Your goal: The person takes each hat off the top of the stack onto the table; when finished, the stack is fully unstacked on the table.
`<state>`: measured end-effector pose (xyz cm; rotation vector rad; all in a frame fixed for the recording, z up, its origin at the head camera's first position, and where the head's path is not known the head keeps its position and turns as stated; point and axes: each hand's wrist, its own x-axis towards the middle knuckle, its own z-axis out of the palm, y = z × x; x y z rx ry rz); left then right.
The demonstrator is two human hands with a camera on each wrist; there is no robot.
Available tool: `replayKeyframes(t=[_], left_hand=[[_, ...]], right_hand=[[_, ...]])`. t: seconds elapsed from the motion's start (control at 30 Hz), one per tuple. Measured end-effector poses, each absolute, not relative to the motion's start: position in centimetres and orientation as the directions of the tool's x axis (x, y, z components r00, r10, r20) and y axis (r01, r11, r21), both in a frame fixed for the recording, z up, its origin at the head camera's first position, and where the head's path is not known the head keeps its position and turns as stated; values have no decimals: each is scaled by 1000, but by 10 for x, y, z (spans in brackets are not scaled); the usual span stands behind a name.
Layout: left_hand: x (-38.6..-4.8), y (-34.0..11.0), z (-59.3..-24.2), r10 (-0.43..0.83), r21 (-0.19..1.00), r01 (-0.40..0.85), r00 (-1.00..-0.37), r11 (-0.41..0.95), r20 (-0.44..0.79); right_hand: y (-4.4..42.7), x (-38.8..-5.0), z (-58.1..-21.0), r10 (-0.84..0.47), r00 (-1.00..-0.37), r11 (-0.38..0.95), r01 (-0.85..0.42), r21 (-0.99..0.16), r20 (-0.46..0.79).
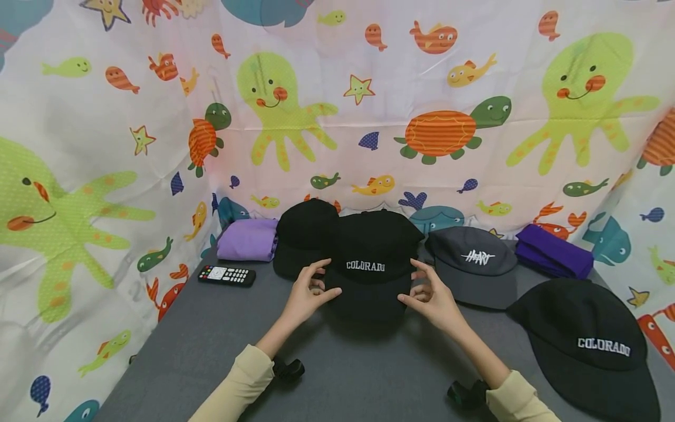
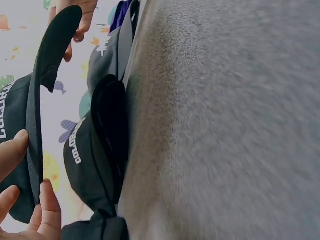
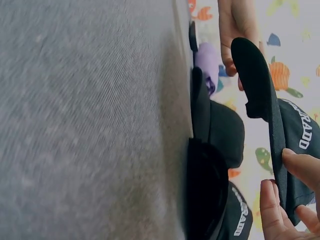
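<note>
A black baseball cap with white "COLORADO" lettering (image 1: 364, 293) is held above the grey table, facing me. My left hand (image 1: 308, 293) pinches the left side of its brim, thumb on one face and fingers on the other. On the opposite side my right hand (image 1: 429, 296) pinches the brim the same way. Both wrist views show daylight between this cap and the tabletop. Behind it stands another black Colorado cap (image 2: 80, 160), mostly hidden in the head view. A plain-looking black cap (image 1: 308, 234) sits left of it, and a grey cap with white lettering (image 1: 471, 264) to the right.
A folded lilac cloth (image 1: 246, 240) and a remote control (image 1: 227, 275) lie at the back left. A folded dark purple cloth (image 1: 554, 252) is at the back right. Another black Colorado cap (image 1: 590, 328) lies at the right edge. A sea-animal curtain (image 1: 327, 146) hangs behind the table (image 1: 358, 375).
</note>
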<state>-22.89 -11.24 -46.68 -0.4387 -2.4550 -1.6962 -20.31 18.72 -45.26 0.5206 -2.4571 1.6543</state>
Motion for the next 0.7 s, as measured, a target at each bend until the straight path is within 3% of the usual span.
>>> replayKeyframes(t=[0.33, 0.7], left_hand=[[-194, -136, -435, 183, 889, 301, -950, 346, 251], [-175, -169, -428, 188, 897, 262, -960, 355, 207]], right_hand=[[163, -193, -443, -266, -923, 302, -355, -885, 279], [138, -186, -451, -316, -914, 279, -348, -895, 257]])
